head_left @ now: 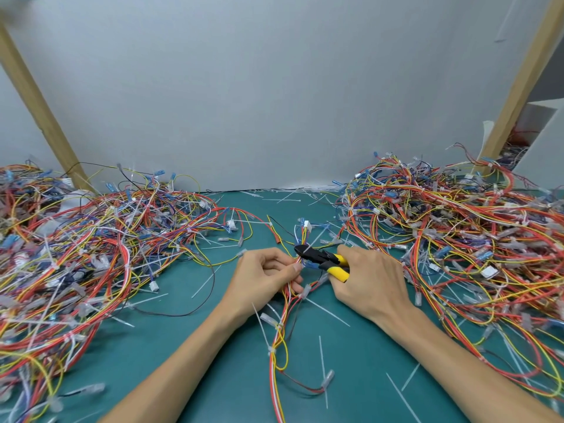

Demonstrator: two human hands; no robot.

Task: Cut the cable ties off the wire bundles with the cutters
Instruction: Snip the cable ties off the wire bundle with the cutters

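A thin wire bundle [282,328] of red, yellow and white wires runs up the middle of the green mat to a white connector [306,224]. My left hand [264,277] pinches the bundle just below the cutters. My right hand [370,277] grips the yellow handles of the cutters [323,259]. Their black jaws point left and sit at the bundle, by a white cable tie [306,247]. Further down, more white ties [271,351] stay on the same bundle.
Large heaps of tied wire bundles lie at the left [91,254] and at the right [457,239]. Cut white tie pieces [328,311] are scattered over the green mat [232,377]. A grey wall stands behind, with wooden posts [39,108] at both sides.
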